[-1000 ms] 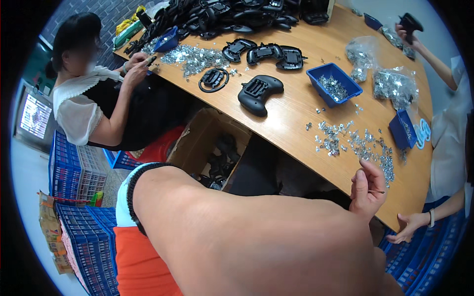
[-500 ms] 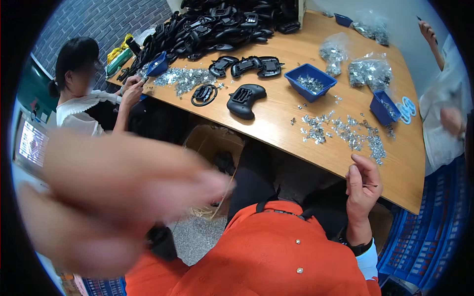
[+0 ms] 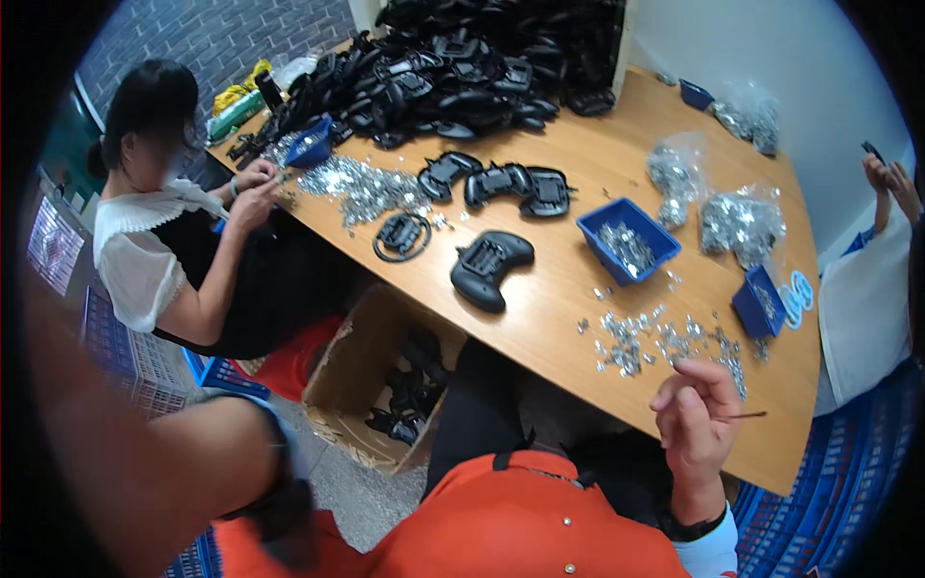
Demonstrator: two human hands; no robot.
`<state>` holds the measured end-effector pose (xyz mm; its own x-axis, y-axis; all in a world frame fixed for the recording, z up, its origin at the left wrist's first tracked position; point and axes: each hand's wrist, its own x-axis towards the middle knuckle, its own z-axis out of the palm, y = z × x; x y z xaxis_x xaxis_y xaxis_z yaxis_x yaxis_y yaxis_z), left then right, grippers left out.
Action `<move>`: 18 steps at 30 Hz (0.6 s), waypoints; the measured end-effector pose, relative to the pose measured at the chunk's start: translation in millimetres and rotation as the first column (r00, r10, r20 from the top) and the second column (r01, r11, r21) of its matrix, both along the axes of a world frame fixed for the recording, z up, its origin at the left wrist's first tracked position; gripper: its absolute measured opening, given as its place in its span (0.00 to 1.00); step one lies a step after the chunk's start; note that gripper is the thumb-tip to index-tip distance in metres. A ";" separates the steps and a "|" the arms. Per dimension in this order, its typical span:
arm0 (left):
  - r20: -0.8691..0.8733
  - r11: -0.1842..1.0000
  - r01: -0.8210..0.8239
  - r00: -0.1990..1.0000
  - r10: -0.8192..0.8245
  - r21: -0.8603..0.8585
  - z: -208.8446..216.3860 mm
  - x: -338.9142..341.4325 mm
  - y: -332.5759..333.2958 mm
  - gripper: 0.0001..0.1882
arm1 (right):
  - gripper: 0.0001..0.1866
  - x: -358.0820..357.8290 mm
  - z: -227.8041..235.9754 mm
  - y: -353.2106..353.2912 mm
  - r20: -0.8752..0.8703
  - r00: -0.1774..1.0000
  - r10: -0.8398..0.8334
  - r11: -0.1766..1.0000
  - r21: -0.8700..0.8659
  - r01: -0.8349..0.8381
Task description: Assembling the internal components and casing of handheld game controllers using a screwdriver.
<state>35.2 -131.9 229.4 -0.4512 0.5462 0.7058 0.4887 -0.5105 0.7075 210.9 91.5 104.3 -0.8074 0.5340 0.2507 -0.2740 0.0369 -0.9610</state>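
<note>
My left hand [image 3: 183, 462] is raised close to the camera at the left, large and smeared by motion, its fingers too blurred to read. A dark band circles that wrist. Over the table's front edge at the right, my right hand [image 3: 696, 424] has its fingers curled around a thin dark stick-like tool [image 3: 747, 415], which pokes out to the right. Small shiny metal pieces [image 3: 626, 342] are scattered on the table just beyond this hand. Farther left lies a black game-controller-shaped shell [image 3: 489, 273], with a round black wheel-like part [image 3: 402, 237] beside it.
Blue bins [image 3: 631, 241] of metal pieces and clear bags [image 3: 742, 226] stand on the wooden table [image 3: 540, 337]. Black shells [image 3: 453, 87] are heaped at the back. A cardboard box [image 3: 337, 385] sits below the edge. A co-worker [image 3: 183, 260] handles something small at left; another person stands at right.
My left hand has swung back toward the left edge, uncovering the box and the co-worker. The view has shifted, so the table sits lower. My right hand still holds the thin tool.
</note>
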 end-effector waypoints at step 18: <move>0.201 0.872 0.487 0.860 -0.468 -0.051 -50.4 -3.9 139.6 0.30 | 0.17 -32.4 -51.0 52.1 0.196 0.972 -0.128 0.991 -0.022 0.135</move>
